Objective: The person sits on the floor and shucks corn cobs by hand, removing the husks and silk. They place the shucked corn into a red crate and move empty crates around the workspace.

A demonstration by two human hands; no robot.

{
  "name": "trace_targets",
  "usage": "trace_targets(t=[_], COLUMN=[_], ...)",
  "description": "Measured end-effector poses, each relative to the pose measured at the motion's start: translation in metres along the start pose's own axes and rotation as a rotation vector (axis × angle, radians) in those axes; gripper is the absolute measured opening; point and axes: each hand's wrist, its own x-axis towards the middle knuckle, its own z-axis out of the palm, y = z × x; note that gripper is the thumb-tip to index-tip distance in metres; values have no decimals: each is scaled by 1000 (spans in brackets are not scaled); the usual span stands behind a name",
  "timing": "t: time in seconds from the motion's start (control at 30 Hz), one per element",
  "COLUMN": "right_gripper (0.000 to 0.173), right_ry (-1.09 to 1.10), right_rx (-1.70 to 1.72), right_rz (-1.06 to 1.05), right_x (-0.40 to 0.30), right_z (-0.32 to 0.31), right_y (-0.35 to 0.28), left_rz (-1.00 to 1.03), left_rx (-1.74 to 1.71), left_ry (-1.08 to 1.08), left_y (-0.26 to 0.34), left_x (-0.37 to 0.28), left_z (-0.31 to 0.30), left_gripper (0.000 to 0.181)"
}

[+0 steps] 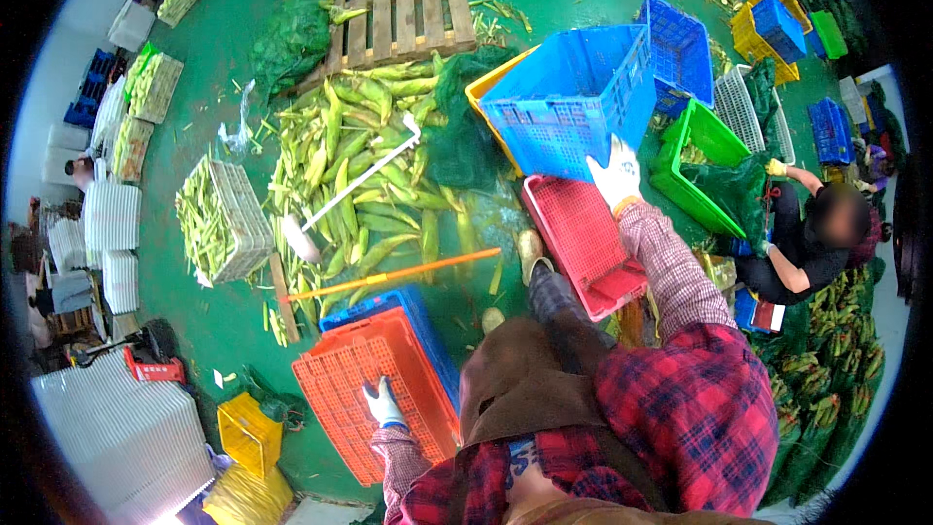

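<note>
My left hand (384,403), in a white glove, lies against the latticed face of an orange plastic crate (350,379). A dark blue crate (430,335) is beside and partly under the orange one. My right hand (617,173), also gloved, has its fingers spread against the lower corner of a large blue crate (561,113). Just below it a red crate (583,244) lies near my feet. Ears of corn in green husks (350,153) form a heap on the floor in front. Across the heap lies a white-handled tool (357,186); an orange pole (408,273) lies at its near side.
A wooden pallet (397,0) borders the heap beyond. To the left stands a white crate (244,222) of husk trimmings. At right a seated person (794,233) handles green netting by a bright green crate (667,160); filled net sacks (838,379) lie behind.
</note>
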Motion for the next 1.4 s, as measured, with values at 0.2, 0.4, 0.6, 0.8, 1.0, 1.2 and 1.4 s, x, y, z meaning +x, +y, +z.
trace_targets(t=[0.2, 0.4, 0.6, 0.8, 1.0, 1.2, 1.4], right_gripper=[75, 42, 47, 60, 60, 73, 80], right_ry=[-243, -520, -349, -580, -349, -215, -546], right_rx=[-373, -286, -207, -34, -13, -25, -47], right_rz=[-522, -540, -535, -432, -486, -199, -51], right_x=[138, 197, 282, 319, 388, 435, 344], right_z=[-22, 12, -90, -165, -119, -25, 59], right_y=[-35, -24, 9, -6, -12, -18, 40], left_rz=[-199, 73, -184, -249, -180, -303, -481], left_rx=[19, 111, -49, -139, -186, -102, -141], left_ry=[-229, -437, -258, -396, -474, -353, -312], left_y=[77, 133, 132, 149, 175, 144, 91], left_x=[-67, -110, -97, -77, -87, -98, -102], left_z=[137, 197, 195, 226, 249, 201, 182], left_gripper=[50, 48, 36, 36, 36, 40, 39])
